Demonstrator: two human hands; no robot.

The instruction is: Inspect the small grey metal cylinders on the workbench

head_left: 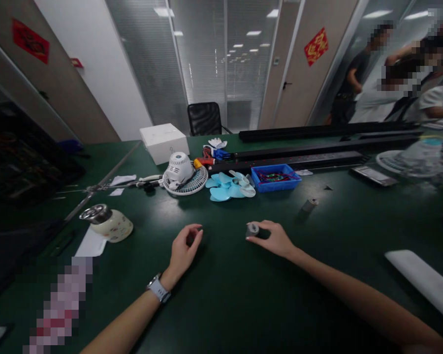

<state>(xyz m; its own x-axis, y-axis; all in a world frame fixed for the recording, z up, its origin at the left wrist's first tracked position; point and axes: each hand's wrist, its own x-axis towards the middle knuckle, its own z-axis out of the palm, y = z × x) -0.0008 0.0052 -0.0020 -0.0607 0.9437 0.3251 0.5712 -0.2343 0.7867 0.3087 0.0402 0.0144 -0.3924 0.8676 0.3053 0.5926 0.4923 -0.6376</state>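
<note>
My right hand (275, 239) pinches a small grey metal cylinder (252, 230) between thumb and fingers, just above or on the green table (221, 290); I cannot tell whether it touches. Its round end face shows a darker centre. To the left, my left hand (185, 250) is empty, with fingers curled and a gap between thumb and fingertips; a watch is on that wrist. Another small grey cylinder (310, 204) stands on the table beyond my right hand. Light blue fan blades (223, 188) lie in front of both hands, beside a white fan housing (180, 169) with a round grille.
A blue tray (276, 184) holds coloured wires. A white box (165, 142), gloves (217, 150) and long black rails (299, 157) lie farther back. At left, a cream bottle (112, 223) rests on its side; a white case (423, 282) is at right. Several people stand or sit at upper right.
</note>
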